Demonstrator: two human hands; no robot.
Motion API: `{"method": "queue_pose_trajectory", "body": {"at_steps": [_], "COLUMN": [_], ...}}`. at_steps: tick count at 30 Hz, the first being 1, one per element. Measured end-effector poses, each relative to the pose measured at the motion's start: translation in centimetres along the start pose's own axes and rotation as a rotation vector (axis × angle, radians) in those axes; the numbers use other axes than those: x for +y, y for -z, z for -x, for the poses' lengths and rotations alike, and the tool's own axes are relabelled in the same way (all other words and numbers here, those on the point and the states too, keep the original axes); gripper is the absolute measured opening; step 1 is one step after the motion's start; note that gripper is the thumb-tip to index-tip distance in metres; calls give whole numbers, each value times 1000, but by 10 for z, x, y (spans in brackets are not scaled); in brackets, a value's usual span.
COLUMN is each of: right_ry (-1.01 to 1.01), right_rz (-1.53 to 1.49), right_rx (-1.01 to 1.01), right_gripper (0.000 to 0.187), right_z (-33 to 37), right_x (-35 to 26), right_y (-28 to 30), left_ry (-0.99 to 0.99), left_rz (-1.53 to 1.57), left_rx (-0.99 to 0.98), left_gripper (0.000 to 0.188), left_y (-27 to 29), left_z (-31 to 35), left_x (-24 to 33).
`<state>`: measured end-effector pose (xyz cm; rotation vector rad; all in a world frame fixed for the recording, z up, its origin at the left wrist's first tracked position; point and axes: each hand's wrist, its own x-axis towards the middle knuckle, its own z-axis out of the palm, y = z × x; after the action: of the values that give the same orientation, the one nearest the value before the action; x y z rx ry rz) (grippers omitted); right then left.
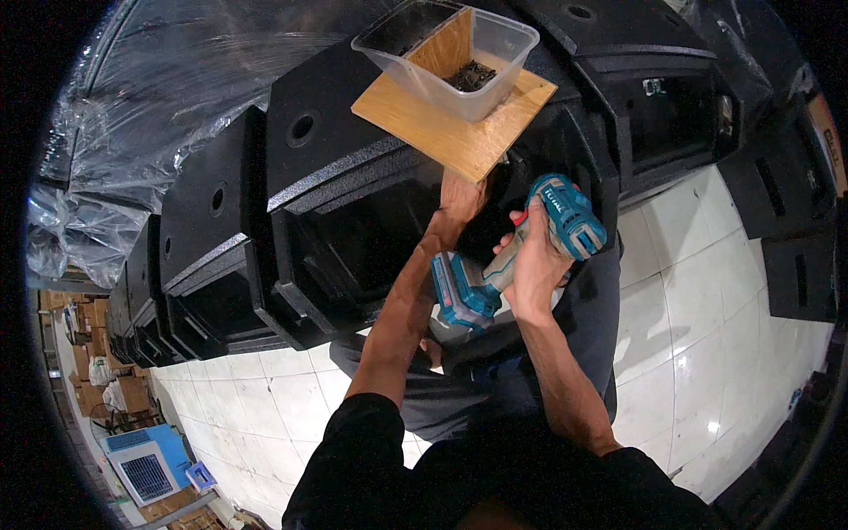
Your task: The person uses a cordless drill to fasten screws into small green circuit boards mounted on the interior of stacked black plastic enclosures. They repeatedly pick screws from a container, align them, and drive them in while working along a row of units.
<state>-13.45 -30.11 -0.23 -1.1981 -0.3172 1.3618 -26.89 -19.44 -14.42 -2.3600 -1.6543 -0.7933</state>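
Observation:
My right hand is wrapped round the grip of a teal cordless drill, its battery towards my lap and its front end pointing at the black speaker cabinet before me. My left hand reaches into the open front of that cabinet; a square wooden board on top hides its fingers. On the board stands a clear plastic tub, split by a wooden divider. Small dark screws lie in one compartment.
More black cabinets stand in a row to the left and right. Plastic wrap covers things behind. White floor tiles lie below. A blue and white boxy unit and cartons are at lower left.

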Motion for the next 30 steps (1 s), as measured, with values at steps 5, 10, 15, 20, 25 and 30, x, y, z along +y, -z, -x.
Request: {"method": "queue_pose_trajectory", "body": {"at_steps": [5, 10, 15, 20, 25, 30], "right_ry": [43, 65, 81, 92, 53, 88], "right_rz": [39, 85, 87, 73, 89, 104], "right_rx": [15, 12, 39, 7, 23, 31], "right_gripper": [18, 18, 18, 15, 15, 16], "right_z": [10, 8, 5, 7, 7, 3], "right_x": [-8, -7, -6, -5, -9, -7], "right_y": [-11, -10, -8, -10, -9, -9], "left_ry": [19, 56, 62, 101, 69, 64], "left_rz": [82, 32, 16, 15, -1, 4], "left_rx": [158, 111, 40, 38, 28, 28], "left_gripper": [44, 37, 37, 38, 37, 37], "left_y": [5, 4, 3, 2, 4, 1], "left_z": [3, 4, -3, 3, 1, 0], "left_x": [4, 5, 9, 5, 6, 6]}}
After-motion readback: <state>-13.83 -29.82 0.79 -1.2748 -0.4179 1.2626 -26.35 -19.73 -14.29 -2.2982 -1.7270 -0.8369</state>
